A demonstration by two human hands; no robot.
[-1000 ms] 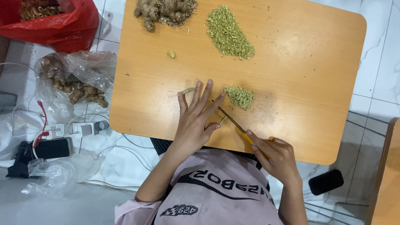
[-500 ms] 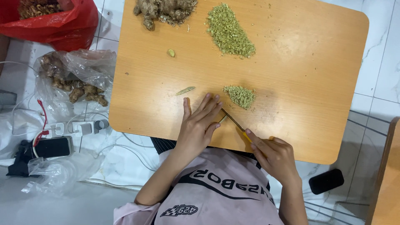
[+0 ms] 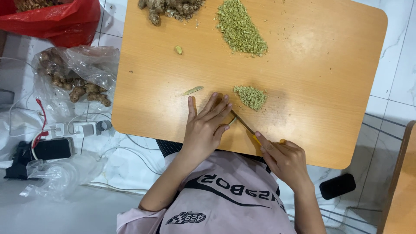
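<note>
A white marble-tiled floor (image 3: pixel 390 65) surrounds a light brown wooden worktop with rounded corners (image 3: pixel 312 86), seen from above in the head view.

Taking the small heap of chopped greenish-yellow bits (image 3: pixel 250 96) as landmark: the left hand (image 3: pixel 204 130) lies just left of and below it, palm down and fingers spread flat, pressing on the worktop over the blade tip of a slim knife with a yellow handle (image 3: pixel 245 125). The right hand (image 3: pixel 284 160) sits lower right of the heap, at the worktop's near edge, closed around that handle. The blade slants from the right hand up toward the left fingers, stopping just short of the heap. What lies under the left fingers cannot be made out.

Left of the heap, a thin pale green sliver (image 3: pixel 193 90) lies alone. Far above the heap is a larger long pile of the same chopped stuff (image 3: pixel 240 28); left of that, knobbly brown ginger roots (image 3: pixel 169 8) sit at the far edge, with one small greenish piece (image 3: pixel 178 50) below them.

Off the worktop, well left of the heap, a clear plastic bag of more roots (image 3: pixel 73 80) rests on the floor, a red plastic bag (image 3: pixel 56 19) above it, and a white power strip with cables (image 3: pixel 78 129) below.
</note>
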